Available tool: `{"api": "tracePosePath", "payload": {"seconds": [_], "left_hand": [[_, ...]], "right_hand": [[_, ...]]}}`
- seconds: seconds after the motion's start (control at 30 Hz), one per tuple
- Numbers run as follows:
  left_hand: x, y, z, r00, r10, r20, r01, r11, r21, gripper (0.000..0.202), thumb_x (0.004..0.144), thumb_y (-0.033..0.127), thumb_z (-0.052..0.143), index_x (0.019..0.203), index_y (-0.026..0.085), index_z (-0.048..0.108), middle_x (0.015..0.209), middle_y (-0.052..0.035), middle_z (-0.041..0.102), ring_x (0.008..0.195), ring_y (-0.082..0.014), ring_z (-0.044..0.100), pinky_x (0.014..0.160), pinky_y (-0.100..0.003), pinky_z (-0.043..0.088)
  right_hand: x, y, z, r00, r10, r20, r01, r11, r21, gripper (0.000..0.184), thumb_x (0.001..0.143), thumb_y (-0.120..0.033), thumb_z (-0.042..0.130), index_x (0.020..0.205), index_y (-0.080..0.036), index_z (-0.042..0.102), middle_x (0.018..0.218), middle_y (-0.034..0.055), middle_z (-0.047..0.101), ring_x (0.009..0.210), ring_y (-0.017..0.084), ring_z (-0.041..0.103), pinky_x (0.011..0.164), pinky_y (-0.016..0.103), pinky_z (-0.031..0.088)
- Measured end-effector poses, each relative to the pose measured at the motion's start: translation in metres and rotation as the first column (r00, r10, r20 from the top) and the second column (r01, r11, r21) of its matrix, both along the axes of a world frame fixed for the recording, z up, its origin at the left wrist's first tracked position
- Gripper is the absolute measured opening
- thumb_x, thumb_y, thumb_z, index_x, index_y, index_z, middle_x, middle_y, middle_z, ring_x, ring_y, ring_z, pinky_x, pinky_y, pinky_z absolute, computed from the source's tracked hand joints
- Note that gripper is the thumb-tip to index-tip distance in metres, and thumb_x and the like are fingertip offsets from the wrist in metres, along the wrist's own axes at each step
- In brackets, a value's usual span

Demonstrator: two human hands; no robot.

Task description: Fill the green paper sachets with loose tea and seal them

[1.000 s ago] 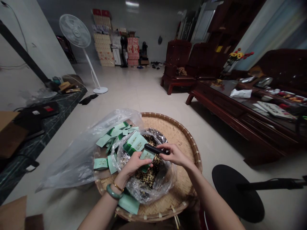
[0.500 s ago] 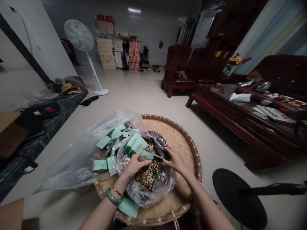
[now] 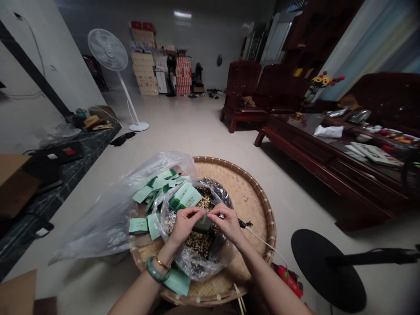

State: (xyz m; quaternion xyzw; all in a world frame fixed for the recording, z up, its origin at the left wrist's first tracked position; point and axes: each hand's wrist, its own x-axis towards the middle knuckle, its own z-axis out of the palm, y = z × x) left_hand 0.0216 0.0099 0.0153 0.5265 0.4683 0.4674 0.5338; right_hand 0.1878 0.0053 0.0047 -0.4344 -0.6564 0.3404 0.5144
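A small green packet is pinched along its top edge between the fingertips of my left hand and my right hand. Both hands are closed and nearly touch each other. A black corded tool shows beside my right wrist, trailing a white cord; most of it is hidden, and I cannot tell whether that hand also holds it. Beneath the packet, a clear plastic bag contains a loose dark and pale flaky mix. More green packets lie at the bag's upper left.
The round woven bamboo tray carries everything. A large clear plastic bag with several green packets spreads over its left side. A black round stand base sits at right, near a red packet. A dark wooden table stands beyond.
My right hand has shifted left, from gripping the black tool at the packet's edge to pinching the packet's top. My left hand has turned, and the packet now hangs between both hands.
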Motion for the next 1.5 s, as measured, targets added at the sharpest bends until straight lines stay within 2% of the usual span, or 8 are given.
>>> {"api": "tracePosePath", "payload": {"seconds": [0.33,0.6,0.8,1.0,1.13,1.23,1.3,1.5], "left_hand": [[-0.001,-0.007,-0.003,0.998,-0.015,0.067,0.017,0.999,-0.033,0.031,0.077,0.041,0.06,0.08,0.015,0.076,0.084,-0.0076,0.075,0.083,-0.0236,0.066,0.082,-0.032,0.049],[-0.005,-0.007,0.001,0.993,-0.067,-0.102,0.078,0.991,0.105,0.028,0.077,0.039,0.062,0.071,0.016,0.076,0.08,-0.0088,0.071,0.081,-0.0228,0.063,0.078,-0.032,0.048],[-0.019,-0.003,-0.006,0.989,0.131,-0.072,-0.123,0.987,0.107,0.018,0.068,0.034,0.071,0.065,0.016,0.075,0.07,-0.0056,0.068,0.072,-0.0191,0.06,0.07,-0.029,0.048],[-0.076,0.043,0.014,0.696,0.677,0.24,-0.714,0.69,0.122,0.037,0.065,0.039,0.072,0.091,0.013,0.068,0.079,-0.0007,0.062,0.054,-0.0065,0.048,0.053,-0.021,0.042],[-0.081,0.053,0.018,0.589,0.799,0.119,-0.778,0.52,0.353,0.059,0.067,0.034,0.072,0.12,0.017,0.053,0.105,-0.0057,0.057,0.06,-0.006,0.052,0.057,-0.02,0.044],[-0.056,0.043,0.002,0.778,0.503,-0.377,-0.291,0.82,0.494,0.026,0.076,0.029,0.065,0.099,0.017,0.063,0.09,-0.0044,0.062,0.066,-0.0139,0.056,0.063,-0.027,0.048],[-0.037,0.037,-0.012,0.669,0.331,-0.666,0.027,0.884,0.467,0.019,0.076,0.021,0.064,0.095,0.018,0.065,0.092,-0.0062,0.063,0.085,-0.0216,0.059,0.078,-0.034,0.048],[-0.021,0.038,-0.032,0.286,0.299,-0.91,0.119,0.932,0.344,0.022,0.079,0.014,0.061,0.101,0.015,0.061,0.099,-0.0099,0.059,0.098,-0.0264,0.053,0.084,-0.037,0.043]], "right_hand": [[-0.006,-0.01,-0.005,0.986,-0.025,-0.166,-0.01,0.978,-0.207,0.031,0.082,-0.045,0.059,0.099,-0.02,0.065,0.082,0.0047,0.068,0.073,0.018,0.062,0.066,0.029,0.05],[-0.015,-0.008,-0.009,0.99,-0.104,-0.092,0.088,0.982,-0.168,0.018,0.078,-0.036,0.065,0.072,-0.019,0.069,0.071,0.0042,0.07,0.069,0.019,0.063,0.066,0.03,0.05],[-0.001,-0.013,-0.027,0.954,-0.189,-0.231,0.111,0.943,-0.314,0.04,0.082,-0.053,0.055,0.1,-0.019,0.068,0.076,0.0066,0.072,0.071,0.022,0.067,0.071,0.038,0.056],[0.02,-0.022,-0.037,0.919,-0.295,-0.26,0.201,0.92,-0.336,0.042,0.08,-0.056,0.057,0.099,-0.018,0.063,0.074,0.0067,0.071,0.069,0.022,0.066,0.066,0.036,0.056],[0.018,-0.024,-0.046,0.923,-0.28,-0.264,0.189,0.927,-0.325,0.039,0.081,-0.054,0.056,0.098,-0.019,0.063,0.073,0.0058,0.069,0.065,0.021,0.064,0.063,0.034,0.055],[0.015,-0.024,-0.052,0.949,-0.255,-0.185,0.198,0.94,-0.278,0.034,0.085,-0.049,0.052,0.097,-0.019,0.063,0.072,0.0051,0.069,0.065,0.021,0.064,0.063,0.034,0.054],[0.015,-0.025,-0.054,0.962,-0.269,-0.05,0.257,0.952,-0.164,0.028,0.089,-0.041,0.048,0.097,-0.02,0.064,0.077,0.0063,0.069,0.072,0.022,0.065,0.069,0.036,0.053],[0.029,-0.025,-0.065,0.78,-0.436,0.449,0.338,0.897,0.283,0.033,0.083,-0.023,0.052,0.116,-0.021,0.059,0.109,0.0128,0.063,0.1,0.029,0.055,0.088,0.048,0.045]]}}
